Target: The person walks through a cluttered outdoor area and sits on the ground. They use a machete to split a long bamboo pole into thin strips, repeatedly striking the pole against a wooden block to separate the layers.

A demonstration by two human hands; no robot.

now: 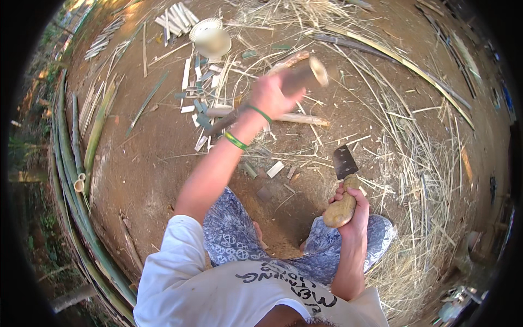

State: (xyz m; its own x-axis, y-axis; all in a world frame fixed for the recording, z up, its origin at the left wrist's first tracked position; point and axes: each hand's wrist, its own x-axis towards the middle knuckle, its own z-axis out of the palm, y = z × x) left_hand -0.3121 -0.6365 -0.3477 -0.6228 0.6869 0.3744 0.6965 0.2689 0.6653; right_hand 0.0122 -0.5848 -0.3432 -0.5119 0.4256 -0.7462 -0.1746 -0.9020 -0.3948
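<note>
Ahead and left of my right hand [357,213], my left hand [275,98] is wrapped round a thick dark wood piece [298,80], pale cut end pointing away from the fingers. Motion blur there; can't tell exactly how far it runs back past my wrist.

Right hand: closed round the bulbous handle of a short-bladed knife [345,163], blade forward, well apart from the wood piece. Nothing being cut at this instant.

Done, as far as I can see: short pale and green pieces [205,117] scattered on the ground [147,120], just left of the left hand. Beyond them, ahead and left, a pile of pale slats [177,20], plus a row of pale strips [104,39] farther left. So plenty split already, I'd say.

Left, my judgement: long bamboo poles [90,231] well left of the left hand look whole. Loose pieces are unsorted, with one block [275,169] lying between my two hands.

Waste: thin straw-like strips [411,158] right of my right hand. Can't put a count or percentage on progress.
</note>
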